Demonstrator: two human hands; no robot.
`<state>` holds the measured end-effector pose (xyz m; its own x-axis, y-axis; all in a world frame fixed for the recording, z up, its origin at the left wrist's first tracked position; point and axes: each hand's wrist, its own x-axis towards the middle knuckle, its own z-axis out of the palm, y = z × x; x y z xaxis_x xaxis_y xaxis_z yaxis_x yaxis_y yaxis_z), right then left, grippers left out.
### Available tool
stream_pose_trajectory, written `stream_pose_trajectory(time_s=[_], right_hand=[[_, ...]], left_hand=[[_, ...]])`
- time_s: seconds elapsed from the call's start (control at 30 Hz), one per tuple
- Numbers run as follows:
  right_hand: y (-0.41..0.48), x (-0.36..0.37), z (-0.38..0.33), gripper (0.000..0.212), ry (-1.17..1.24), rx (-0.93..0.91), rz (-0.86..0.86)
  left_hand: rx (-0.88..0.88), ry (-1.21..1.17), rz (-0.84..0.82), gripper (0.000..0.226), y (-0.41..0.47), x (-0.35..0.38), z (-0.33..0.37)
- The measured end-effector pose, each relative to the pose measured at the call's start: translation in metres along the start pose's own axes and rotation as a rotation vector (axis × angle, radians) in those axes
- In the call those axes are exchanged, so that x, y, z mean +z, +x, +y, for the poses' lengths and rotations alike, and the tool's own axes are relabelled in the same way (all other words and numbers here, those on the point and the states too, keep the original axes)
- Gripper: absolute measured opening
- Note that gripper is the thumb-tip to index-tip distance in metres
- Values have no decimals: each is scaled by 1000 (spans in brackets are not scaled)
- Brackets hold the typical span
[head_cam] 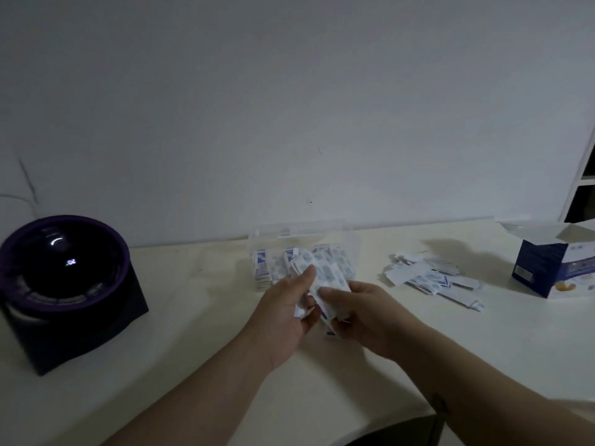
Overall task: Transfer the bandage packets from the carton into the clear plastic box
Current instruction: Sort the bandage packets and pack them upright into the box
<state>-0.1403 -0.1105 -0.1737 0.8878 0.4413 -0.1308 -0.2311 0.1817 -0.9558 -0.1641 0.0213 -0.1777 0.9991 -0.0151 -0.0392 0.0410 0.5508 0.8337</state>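
- Near the table's middle, left hand and right hand pinch a sheaf of flat paper bandage packets.
- Beyond them, the clear plastic box holds more packets.
- Far right stands the opened cardboard carton, a loose pile beside it.

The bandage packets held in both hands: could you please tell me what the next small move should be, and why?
Probably carry the held packets forward and drop them into the clear plastic box. The left hand and right hand both grip the bunch just in front of the box, which already holds packets, and a loose pile waits on the table.
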Motion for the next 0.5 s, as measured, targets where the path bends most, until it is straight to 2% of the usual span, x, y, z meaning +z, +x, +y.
stream_pose_trajectory(time_s=[0.13, 0.23, 0.4, 0.5], right_hand=[[1, 13, 8, 23, -29, -58, -18], [2, 9, 5, 23, -13, -43, -27], [1, 2, -1, 14, 39, -65, 63], [0, 2, -4, 18, 84, -108, 109]], left_hand=[[87, 144, 72, 24, 1, -9, -4], [106, 146, 89, 23, 3, -13, 0], [125, 151, 116, 21, 6, -16, 2], [142, 198, 139, 17, 5, -15, 3]])
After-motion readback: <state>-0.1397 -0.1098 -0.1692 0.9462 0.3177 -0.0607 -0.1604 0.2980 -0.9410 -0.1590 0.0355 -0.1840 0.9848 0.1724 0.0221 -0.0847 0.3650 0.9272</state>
